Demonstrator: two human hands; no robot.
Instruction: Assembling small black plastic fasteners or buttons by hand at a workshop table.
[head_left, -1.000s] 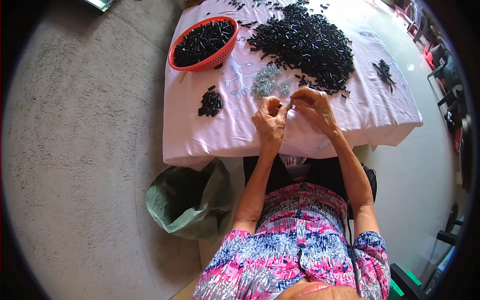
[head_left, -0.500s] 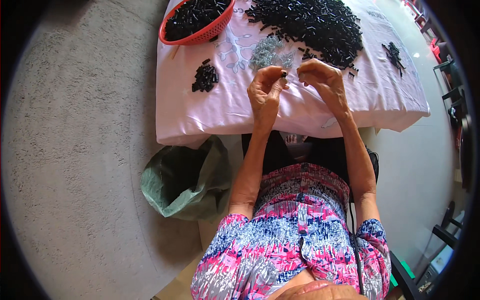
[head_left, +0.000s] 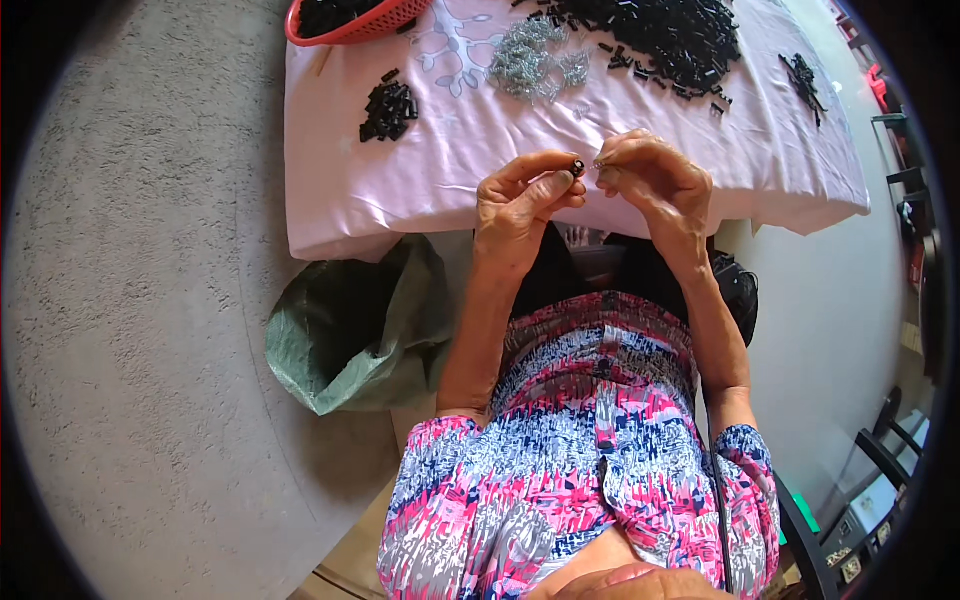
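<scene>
Between the thumb and fingers of my left hand (head_left: 520, 205) is a short black tube (head_left: 577, 168), its round end turned toward my other hand. My right hand (head_left: 660, 180) is closed in a pinch just to the right, a small silvery piece (head_left: 597, 166) showing at its fingertips. The two sets of fingertips almost meet, above the near part of the pink cloth. Beyond them lies a loose heap of small silvery, see-through-looking pieces (head_left: 525, 62), too fine to name. A large pile of black tubes (head_left: 670, 45) spreads behind it.
A pink patterned cloth (head_left: 340, 200) covers the table. A red basket (head_left: 375, 22) of black pieces stands far left, with a small black heap (head_left: 389, 110) nearer. Another dark cluster (head_left: 803, 85) lies far right. An open green sack (head_left: 350, 340) sits on the floor below the table's left.
The table and its heaps have shifted up in the view. My hands have come closer together, farther from the silvery heap, and a silvery piece now shows at my right fingertips.
</scene>
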